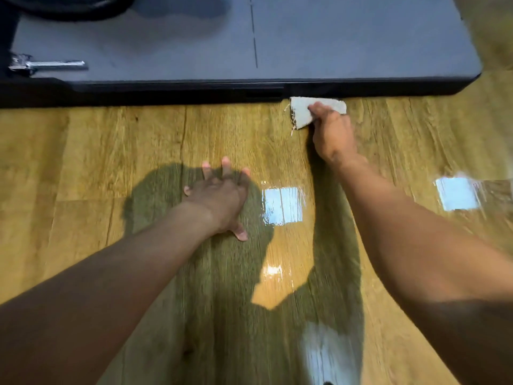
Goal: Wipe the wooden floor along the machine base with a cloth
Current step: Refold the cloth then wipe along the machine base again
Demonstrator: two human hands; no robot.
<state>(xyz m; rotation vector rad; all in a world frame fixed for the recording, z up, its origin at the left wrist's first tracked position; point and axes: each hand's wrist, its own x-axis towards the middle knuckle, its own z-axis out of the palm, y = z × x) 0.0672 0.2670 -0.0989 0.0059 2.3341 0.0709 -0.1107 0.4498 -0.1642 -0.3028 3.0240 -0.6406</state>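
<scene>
A small grey-white cloth (302, 111) with frayed threads lies on the wooden floor (111, 151), tight against the black lower edge of the grey machine base (361, 45). My right hand (331, 134) presses down on the cloth, fingers curled over its right part. My left hand (219, 197) rests flat on the floor nearer to me, fingers spread, holding nothing.
A chrome metal pin (47, 65) lies on the base at far left, beside a black frame (7, 29). The base's rounded right corner (472, 76) ends at upper right, with floor beyond it. Bright window reflections (283, 205) shine on the floorboards.
</scene>
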